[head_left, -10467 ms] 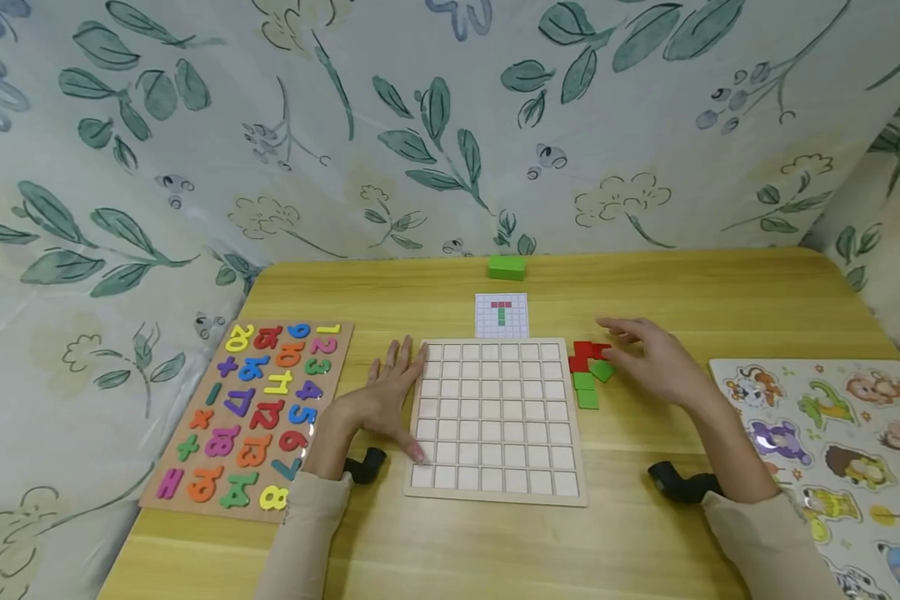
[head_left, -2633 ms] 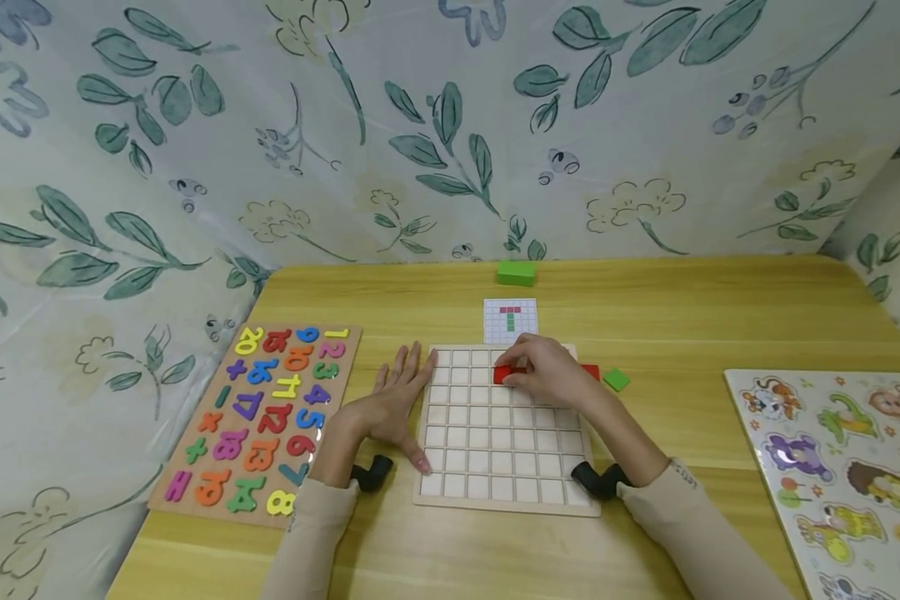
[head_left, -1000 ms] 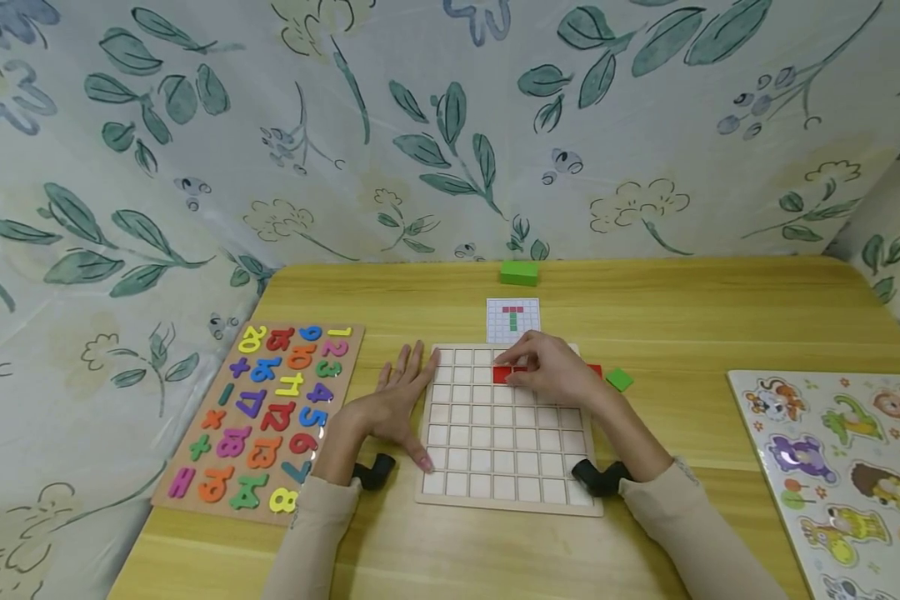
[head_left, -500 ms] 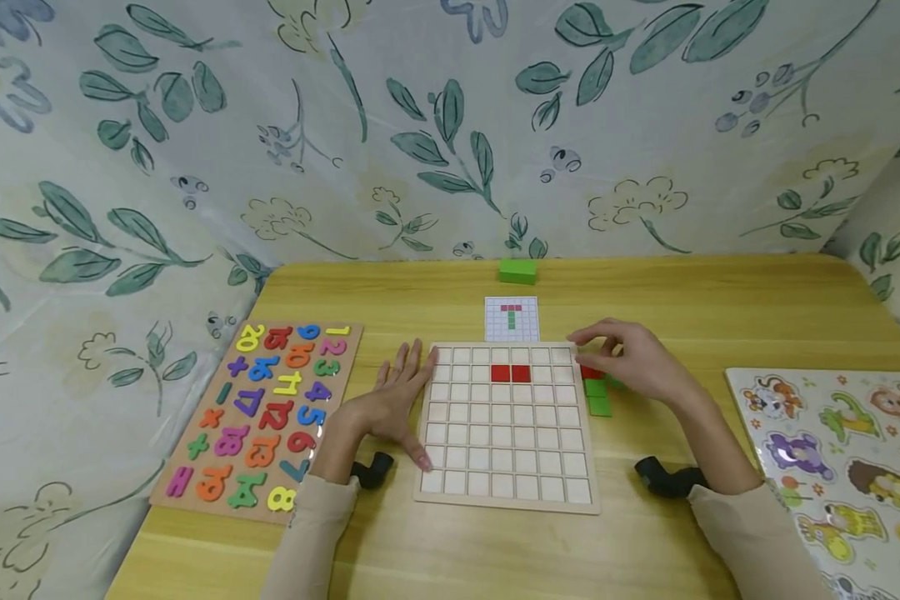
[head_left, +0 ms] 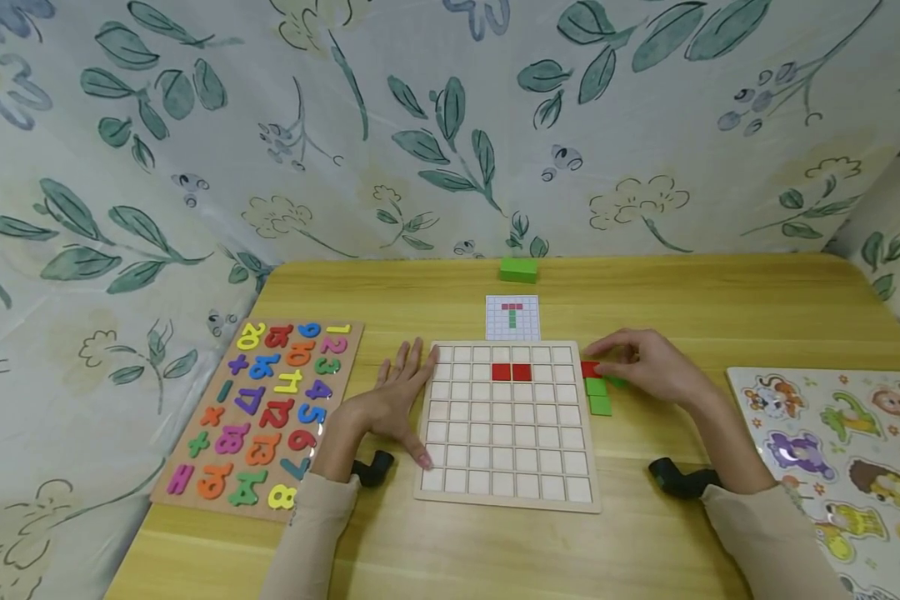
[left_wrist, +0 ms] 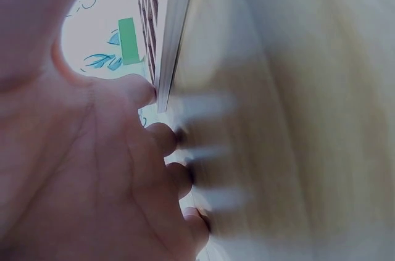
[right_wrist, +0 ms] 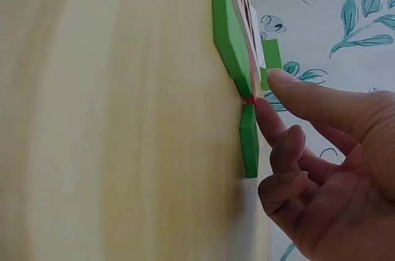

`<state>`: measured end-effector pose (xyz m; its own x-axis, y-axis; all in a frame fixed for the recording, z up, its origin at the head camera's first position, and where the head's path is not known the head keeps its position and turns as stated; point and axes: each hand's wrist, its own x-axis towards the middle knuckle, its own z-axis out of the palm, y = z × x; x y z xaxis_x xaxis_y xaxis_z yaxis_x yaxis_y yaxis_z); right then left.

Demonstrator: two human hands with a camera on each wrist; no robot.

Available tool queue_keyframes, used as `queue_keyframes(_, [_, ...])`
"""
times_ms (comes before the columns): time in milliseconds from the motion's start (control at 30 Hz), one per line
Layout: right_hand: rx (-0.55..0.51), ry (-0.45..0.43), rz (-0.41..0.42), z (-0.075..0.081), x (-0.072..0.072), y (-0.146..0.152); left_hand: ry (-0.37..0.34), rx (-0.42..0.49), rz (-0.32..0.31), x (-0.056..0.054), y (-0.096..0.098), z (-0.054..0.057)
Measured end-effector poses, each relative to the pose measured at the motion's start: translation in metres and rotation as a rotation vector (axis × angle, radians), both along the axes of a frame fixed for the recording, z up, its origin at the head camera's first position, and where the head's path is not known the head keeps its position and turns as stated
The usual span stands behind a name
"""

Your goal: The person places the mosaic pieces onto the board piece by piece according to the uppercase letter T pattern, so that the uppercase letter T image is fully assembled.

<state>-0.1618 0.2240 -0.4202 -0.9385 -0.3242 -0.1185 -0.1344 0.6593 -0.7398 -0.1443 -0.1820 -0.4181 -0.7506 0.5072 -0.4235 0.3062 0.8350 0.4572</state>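
My left hand (head_left: 386,408) lies with spread fingers along the left edge of a wooden grid board (head_left: 513,503), its thumb on the frame near the bottom corner. In the left wrist view, the fingertips (left_wrist: 165,139) rest on the table and against the board's edge. Two red square tiles (head_left: 501,372) sit side by side in the second row from the top. My right hand (head_left: 652,367) is at a loose red tile (head_left: 590,369) off the board's right edge. The index finger reaches down to it; the thumb looks raised and apart. Green tiles (head_left: 600,405) lie beside it, one partly hidden.
A card (head_left: 513,317) with a red and green T pattern lies behind the board, and a green block (head_left: 518,270) stands farther back. A number puzzle board (head_left: 258,417) is at left, an animal puzzle board (head_left: 832,433) at right. Patterned cloth (head_left: 450,217) hangs behind the table.
Two red tiles have gone from the pile at right into the grid, which held none at first. My right hand has moved from the grid back to the loose tiles. My left hand has stayed put.
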Motion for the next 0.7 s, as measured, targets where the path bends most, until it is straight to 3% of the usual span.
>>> queue_keyframes(267, [-0.019, -0.034, 0.011, -0.0033, -0.0024, -0.0032, 0.001, 0.001, 0.003, 0.0001, -0.0007, -0.0013])
queue_keyframes(500, [0.0, -0.012, -0.002, -0.0059, -0.005, -0.0024, 0.004, -0.003, 0.003, 0.001, -0.0005, -0.0011])
queue_keyframes(700, [0.027, -0.009, -0.06, -0.0071, -0.0085, -0.0004, 0.007, 0.0, -0.002, 0.0006, -0.0006, -0.0011])
